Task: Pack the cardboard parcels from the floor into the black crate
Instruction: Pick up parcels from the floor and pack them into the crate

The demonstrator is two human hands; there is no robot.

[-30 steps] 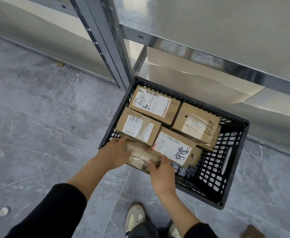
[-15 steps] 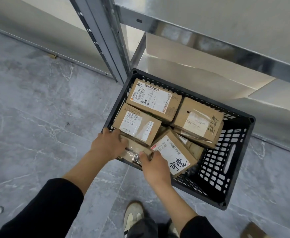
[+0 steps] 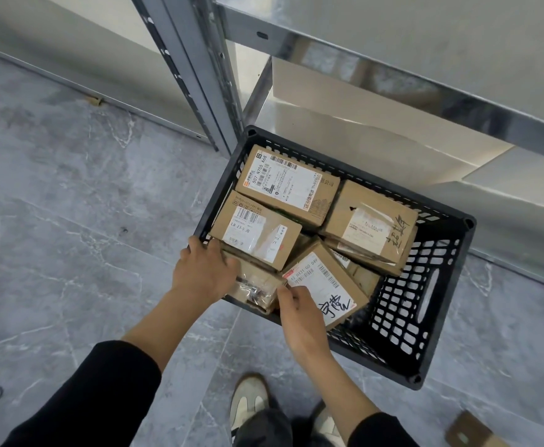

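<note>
The black crate stands on the grey floor against a metal shelf and holds several labelled cardboard parcels. My left hand and my right hand grip a small taped parcel at the crate's near-left corner, one hand at each end. It sits partly under a parcel marked LB-23. A parcel with a white label and black handwriting lies tilted right beside my right hand. Two more parcels fill the crate's far side.
A metal shelf upright and shelf beam rise just behind the crate. Another cardboard parcel lies on the floor at the bottom right. My shoes are below the crate. Grey tiled floor spreads to the left.
Both hands have pushed the small taped parcel down into the near-left corner. The handwritten parcel beside it has tipped up onto a slant.
</note>
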